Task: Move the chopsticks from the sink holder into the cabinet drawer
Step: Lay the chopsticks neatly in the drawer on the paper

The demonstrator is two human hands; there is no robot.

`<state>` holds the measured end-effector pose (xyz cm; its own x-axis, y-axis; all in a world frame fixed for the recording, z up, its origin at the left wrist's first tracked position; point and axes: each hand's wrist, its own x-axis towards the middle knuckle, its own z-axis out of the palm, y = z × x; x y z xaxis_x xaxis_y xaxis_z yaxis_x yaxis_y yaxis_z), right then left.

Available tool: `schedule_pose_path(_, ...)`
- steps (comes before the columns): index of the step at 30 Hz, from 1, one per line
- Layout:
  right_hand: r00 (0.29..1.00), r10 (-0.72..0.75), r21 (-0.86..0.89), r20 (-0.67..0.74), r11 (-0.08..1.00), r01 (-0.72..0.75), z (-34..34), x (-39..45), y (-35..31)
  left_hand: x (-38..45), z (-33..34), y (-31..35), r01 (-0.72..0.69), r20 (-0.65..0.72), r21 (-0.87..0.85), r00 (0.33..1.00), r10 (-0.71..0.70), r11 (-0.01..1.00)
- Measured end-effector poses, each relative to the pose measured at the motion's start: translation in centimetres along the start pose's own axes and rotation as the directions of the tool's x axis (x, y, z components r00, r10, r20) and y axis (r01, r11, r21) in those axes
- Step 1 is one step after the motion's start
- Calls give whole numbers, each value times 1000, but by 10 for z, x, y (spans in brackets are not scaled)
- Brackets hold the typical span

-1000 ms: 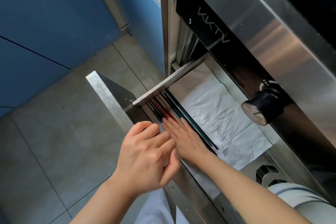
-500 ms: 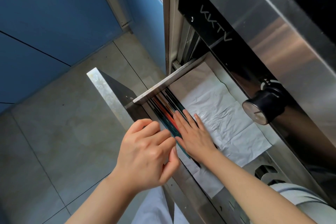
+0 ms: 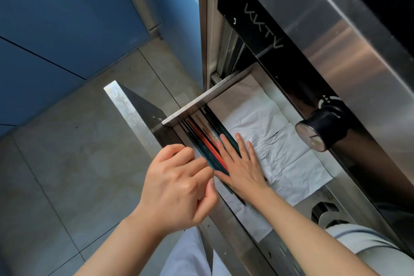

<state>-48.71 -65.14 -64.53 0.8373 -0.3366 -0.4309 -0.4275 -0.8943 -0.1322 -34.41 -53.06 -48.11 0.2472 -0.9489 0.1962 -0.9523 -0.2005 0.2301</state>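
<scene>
- Head view: dark, red and teal chopsticks [image 3: 205, 141] are lying flat in the open stainless steel cabinet drawer [image 3: 186, 107], along its front wall, beside the white paper liner [image 3: 280, 148].
- Right hand [image 3: 240, 167] is pressing on them, fingers spread flat.
- Left hand [image 3: 177, 186] is hovering curled at the drawer edge; can't tell if it's pinching anything.
- Transfer looks done; aligning and shutting the drawer likely remain.

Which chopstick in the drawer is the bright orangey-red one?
The red chopstick lies mid-bundle, running diagonally under the right hand. The chopsticks beside it are dark teal or black, with a pale one toward the paper lining.
</scene>
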Motion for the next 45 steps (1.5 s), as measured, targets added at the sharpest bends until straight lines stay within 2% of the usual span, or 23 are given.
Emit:
schedule_pose_path(4, 997, -44, 70, -66, 996, 49, -1, -21, 16, 1, -1, 1, -6, -4, 0, 1000, 6, 1000)
schedule_pose_path(8, 980, -199, 52, 14, 979, 198, 20, -52, 17, 1, -1, 1, 0, -14, -8, 1000, 0, 1000)
schedule_pose_path(20, 987, -162, 30, -15, 986, 162, 2, 8, -5, -1, -1, 0, 1, 53, 29, 999, -3, 1000)
schedule_pose_path(26, 972, -235, 16, -8, 972, 235, 16, -27, -3, -1, -1, 1, 9, 54, 16, 999, -9, 1000)
schedule_pose_path(34, 982, -190, 41, -11, 981, 190, 16, -14, -13, 0, -1, 0, 10, 39, 17, 999, -10, 1000)
schedule_pose_path(38, 977, -204, 20, -61, 978, 205, 7, -19, -3, 0, -1, 1, 9, 39, 26, 999, -10, 1000)
schedule_pose_path(42, 965, -263, 4, -4, 965, 263, 19, -28, 0, 0, -1, 2, 13, 49, 25, 999, -14, 1000)
schedule_pose_path(45, 973, -229, 5, 7, 973, 229, 24, -20, -5, -1, -1, 1, 8, 47, 32, 999, -10, 999)
